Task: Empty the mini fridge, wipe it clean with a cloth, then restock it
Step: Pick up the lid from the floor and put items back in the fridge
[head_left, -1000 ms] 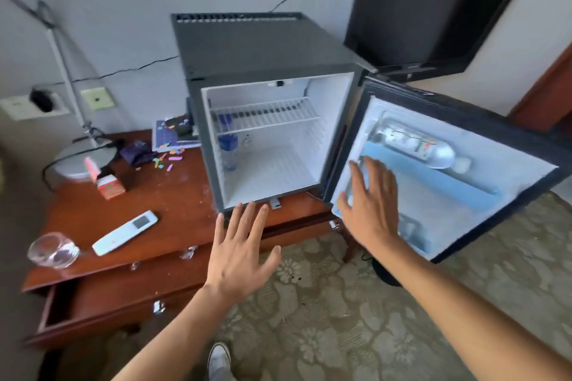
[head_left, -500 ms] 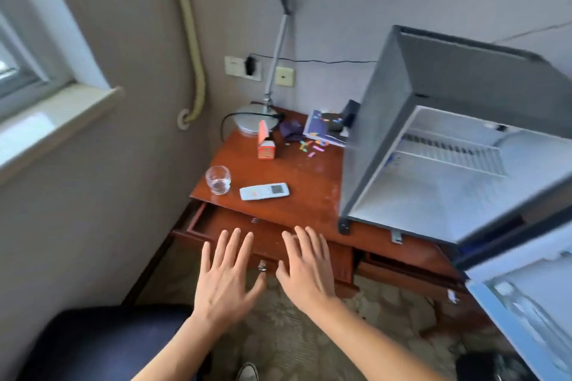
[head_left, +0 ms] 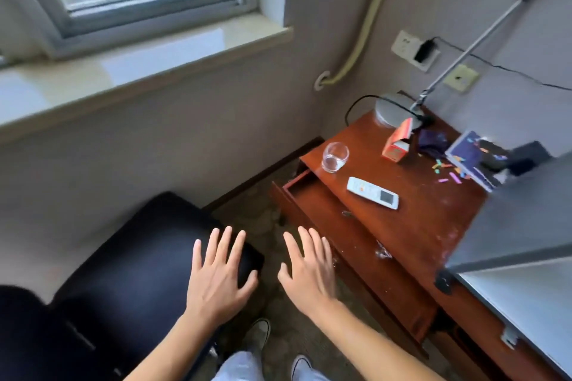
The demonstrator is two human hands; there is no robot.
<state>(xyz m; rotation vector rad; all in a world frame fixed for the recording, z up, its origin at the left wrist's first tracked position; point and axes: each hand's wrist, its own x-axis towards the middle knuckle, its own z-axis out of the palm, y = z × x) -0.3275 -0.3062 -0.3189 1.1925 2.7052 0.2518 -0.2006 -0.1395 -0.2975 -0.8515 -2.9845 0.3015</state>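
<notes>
Hands (head_left: 263,275) spread empty, mini fridge (head_left: 513,226) rightward.

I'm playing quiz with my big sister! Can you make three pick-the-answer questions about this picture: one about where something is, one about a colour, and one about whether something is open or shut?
1. Where is the drinking glass?
A. on the windowsill
B. on the wooden table near its corner
C. on the dark seat

2. What colour is the remote control?
A. white
B. black
C. red

3. How is the table's drawer?
A. shut tight
C. taken out and on the floor
B. pulled partly open

Answers:
1 B, the glass stands on the wooden table, beside the remote.
2 A, its body is white with a small grey screen.
3 B, the drawer sticks out from the table with its inside showing.
</notes>
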